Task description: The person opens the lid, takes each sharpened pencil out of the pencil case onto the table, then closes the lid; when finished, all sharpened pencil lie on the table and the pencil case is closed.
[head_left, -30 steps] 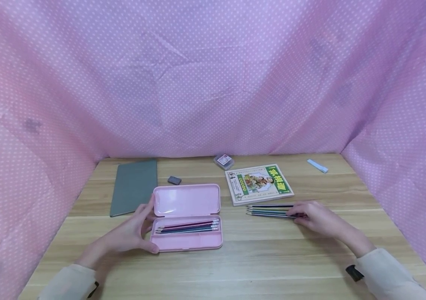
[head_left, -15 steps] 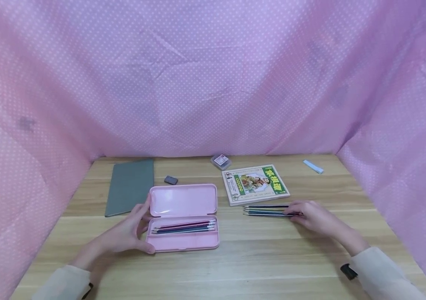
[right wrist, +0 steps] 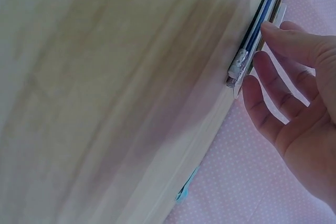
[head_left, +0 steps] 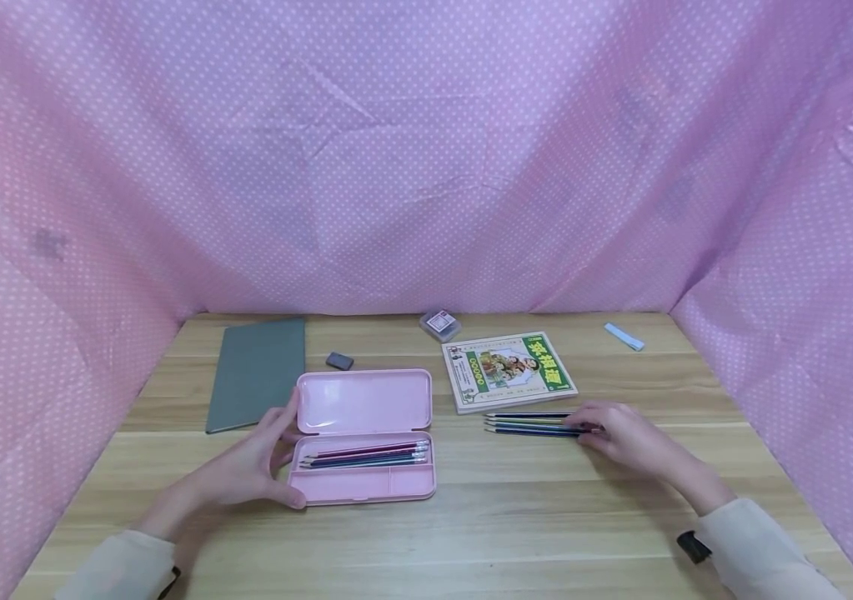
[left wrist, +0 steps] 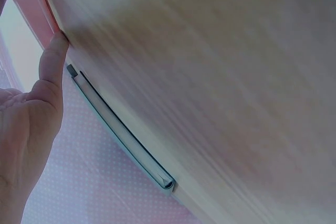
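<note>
Right of the pencil case (head_left: 343, 482), loose pencils (head_left: 527, 426) lay on the table (head_left: 509, 533), pinched near their eraser ends by the right hand (head_left: 624, 435); the left hand (head_left: 249, 467) spread against the pencil case. Judged light, stiff, prone to roll; best gathered mid-shaft.

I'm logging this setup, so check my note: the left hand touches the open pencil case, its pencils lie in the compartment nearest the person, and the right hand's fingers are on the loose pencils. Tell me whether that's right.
One slip: the head view shows the pencils in the pencil case lying in its far compartment, next to the lid. The rest stands.
</note>
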`<state>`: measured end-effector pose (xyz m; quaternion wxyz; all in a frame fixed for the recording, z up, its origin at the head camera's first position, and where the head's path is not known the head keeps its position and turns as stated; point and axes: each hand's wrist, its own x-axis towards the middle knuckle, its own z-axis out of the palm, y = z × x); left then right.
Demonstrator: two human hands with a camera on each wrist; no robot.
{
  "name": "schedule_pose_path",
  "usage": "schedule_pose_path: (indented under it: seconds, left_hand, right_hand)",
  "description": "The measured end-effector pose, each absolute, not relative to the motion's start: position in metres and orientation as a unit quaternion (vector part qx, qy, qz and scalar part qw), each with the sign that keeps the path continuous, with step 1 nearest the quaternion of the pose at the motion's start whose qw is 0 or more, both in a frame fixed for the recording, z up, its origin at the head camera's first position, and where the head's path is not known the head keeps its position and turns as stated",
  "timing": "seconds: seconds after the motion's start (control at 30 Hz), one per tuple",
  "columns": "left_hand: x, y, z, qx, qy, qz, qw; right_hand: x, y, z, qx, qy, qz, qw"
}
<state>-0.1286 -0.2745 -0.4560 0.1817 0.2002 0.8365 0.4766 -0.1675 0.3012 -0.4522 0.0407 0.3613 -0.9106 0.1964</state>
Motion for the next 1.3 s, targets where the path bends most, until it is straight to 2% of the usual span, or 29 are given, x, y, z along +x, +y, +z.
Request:
schedule_pose_path:
  seconds: [0.47,0.77,0.9,1.3]
  left_hand:
    - [-0.130,-0.274,-0.459,0.212,0.838,0.473,0.171]
    - [-0.131,-0.274,-0.457,0.214,0.832,0.482,0.175]
    - [-0.131,-0.273,-0.455,0.213,0.831,0.482,0.177]
    - [-0.128,-0.274,-0.455,0.205,0.834,0.479,0.183]
  right_hand:
    - [-0.167,0.296,-0.440,0.337,-0.917,0.212,0.027]
    - [-0.167,0.268,-0.418,0.385,-0.886,0.229,0.119]
    - [-0.163,0.245,-0.403,0.410,-0.872,0.231,0.134]
    - [-0.162,0.171,-0.392,0.455,-0.850,0.255,0.066]
